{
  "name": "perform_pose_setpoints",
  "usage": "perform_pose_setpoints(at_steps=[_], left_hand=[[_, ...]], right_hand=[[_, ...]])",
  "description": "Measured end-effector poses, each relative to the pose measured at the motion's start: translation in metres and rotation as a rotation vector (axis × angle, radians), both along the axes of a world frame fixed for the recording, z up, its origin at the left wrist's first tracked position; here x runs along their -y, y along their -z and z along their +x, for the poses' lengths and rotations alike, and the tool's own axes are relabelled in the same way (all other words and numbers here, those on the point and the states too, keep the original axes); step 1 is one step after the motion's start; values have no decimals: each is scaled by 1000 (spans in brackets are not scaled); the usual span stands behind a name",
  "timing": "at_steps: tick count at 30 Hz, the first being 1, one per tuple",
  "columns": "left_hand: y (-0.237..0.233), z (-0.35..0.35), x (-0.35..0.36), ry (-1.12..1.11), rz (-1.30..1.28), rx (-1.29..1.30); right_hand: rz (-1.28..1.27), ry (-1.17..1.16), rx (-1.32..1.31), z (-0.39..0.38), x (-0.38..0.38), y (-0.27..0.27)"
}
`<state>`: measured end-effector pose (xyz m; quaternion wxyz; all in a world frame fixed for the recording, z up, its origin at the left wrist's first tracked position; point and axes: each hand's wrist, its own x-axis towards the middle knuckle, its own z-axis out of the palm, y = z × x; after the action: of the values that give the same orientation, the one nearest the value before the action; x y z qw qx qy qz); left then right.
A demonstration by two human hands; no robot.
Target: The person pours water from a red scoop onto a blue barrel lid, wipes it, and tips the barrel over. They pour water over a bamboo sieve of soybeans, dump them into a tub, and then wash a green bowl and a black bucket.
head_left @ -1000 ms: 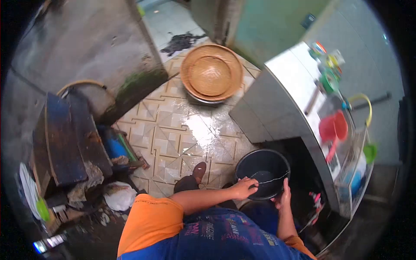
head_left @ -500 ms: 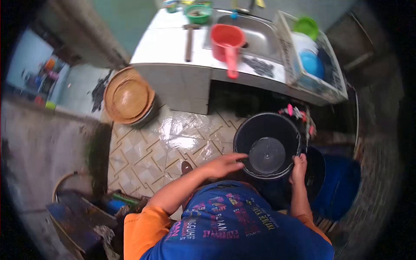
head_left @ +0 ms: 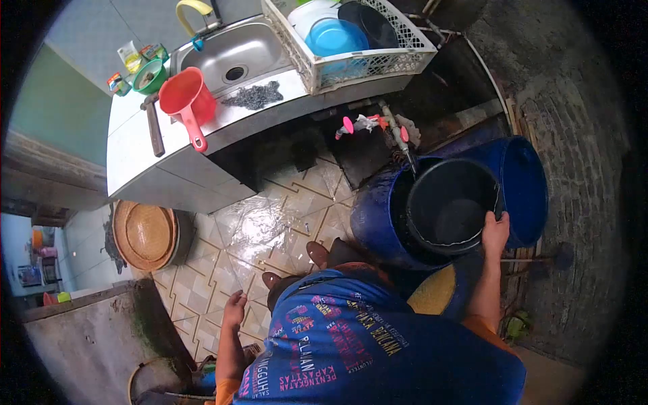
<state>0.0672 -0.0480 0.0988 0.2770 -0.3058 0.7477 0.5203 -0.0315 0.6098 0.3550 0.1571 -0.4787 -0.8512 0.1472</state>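
The left grip has been released, open and empty; the black bucket is held by the right grip alone.

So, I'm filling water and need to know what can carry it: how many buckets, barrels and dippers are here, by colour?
black bucket, held at the rim by the right hand: 1
blue barrels, one under the bucket, one beside it: 2
red dipper on the counter: 1
Total: 4
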Motion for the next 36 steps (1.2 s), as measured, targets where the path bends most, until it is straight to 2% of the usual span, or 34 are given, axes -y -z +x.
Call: perform_pose_setpoints(at_steps=[4,6,7,10,11,12,14,16,18,24,27,29,30,32,33,34,36], left_hand=[[4,16,-8,-12,9,48],[10,24,-6,-47,-10,43],[8,25,-7,-56,-4,43],[-4,23,-12,-95,3,38],[-9,23,-13,-101,-16,60],[-14,26,-13,-106,-36,83],[-12,37,-10,-89,-60,45],[-11,45,-9,-135,-46,70],[-11,53,-9,-120,-57,68],[-13,78,-13,-86,-71,113],[-17,82,-17,-121,-54,128],[-11,85,-16,-175,-51,187],[-8,84,-15,-186,-42,185],[-2,83,-11,-197,-44,190],[3,83,-10,-215,-34,181],[12,83,-7,-219,-23,178],[25,86,-3,-158,-54,195]], right_hand=[[-94,-58,24,6,-51,61],[-44,-64,158,6,-64,90],[-122,-65,176,5,-75,109],[-150,-95,232,-2,-67,143],[-214,-117,107,-4,-68,165],[-225,-136,114,-8,-74,180],[-180,-64,219,-22,-57,184],[-182,-131,209,-33,-59,200],[-14,-110,209,-41,-61,220],[-120,-116,396,-60,-33,234],[-115,-239,468,-55,-27,273],[-250,-239,402,-57,-28,289],[-241,-250,402,-58,-32,286],[-735,-29,-73,-49,-37,268],[-737,-26,-21,-43,-57,265],[-773,109,-241,-38,-61,260],[-868,191,-314,-22,-74,241]])
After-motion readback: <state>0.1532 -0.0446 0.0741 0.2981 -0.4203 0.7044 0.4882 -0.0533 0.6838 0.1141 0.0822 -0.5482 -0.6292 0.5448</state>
